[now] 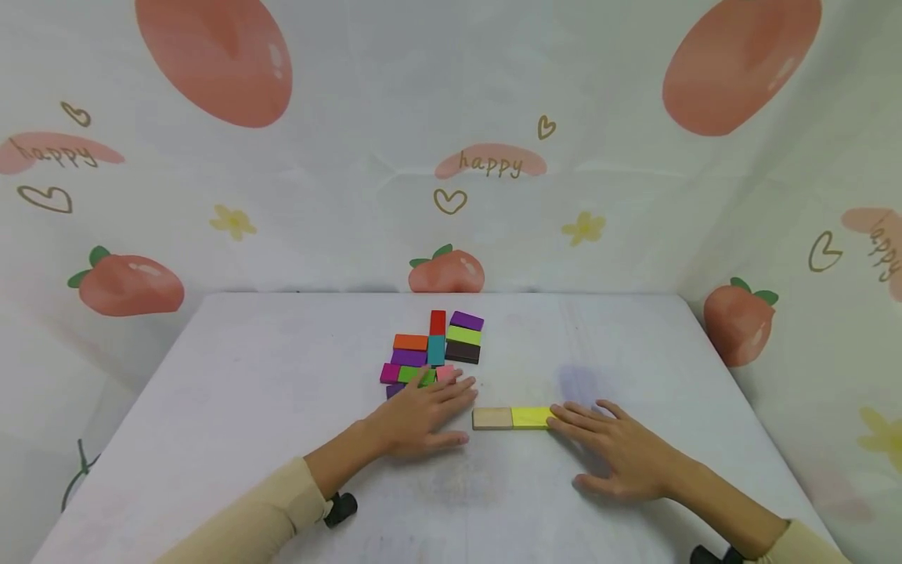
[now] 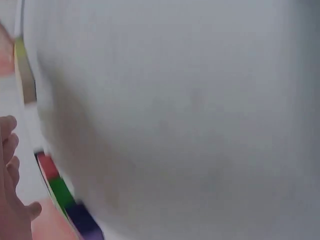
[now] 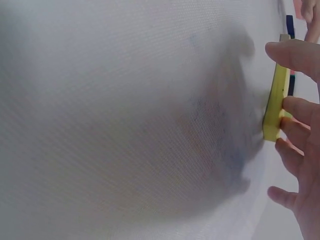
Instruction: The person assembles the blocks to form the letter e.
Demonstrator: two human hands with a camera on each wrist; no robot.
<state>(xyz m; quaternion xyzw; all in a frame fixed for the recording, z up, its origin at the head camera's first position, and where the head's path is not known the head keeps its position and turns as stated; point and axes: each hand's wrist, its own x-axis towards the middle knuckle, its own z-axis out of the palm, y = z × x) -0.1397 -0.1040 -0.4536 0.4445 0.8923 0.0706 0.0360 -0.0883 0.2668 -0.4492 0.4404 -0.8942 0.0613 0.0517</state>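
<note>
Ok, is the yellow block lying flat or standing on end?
The yellow block lies flat: the head view shows its broad face up, beside the tan block.

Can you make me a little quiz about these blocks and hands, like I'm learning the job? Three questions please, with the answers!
1. True or false: the beige block and the yellow block lie end to end.
2. Which grip is nearer the yellow block: a) left, b) right?
3. In the head view, what colour is the block just above the teal block?

Key:
1. True.
2. b, the right grip; its fingertips are at the yellow block's end.
3. Red: the red block.
</note>
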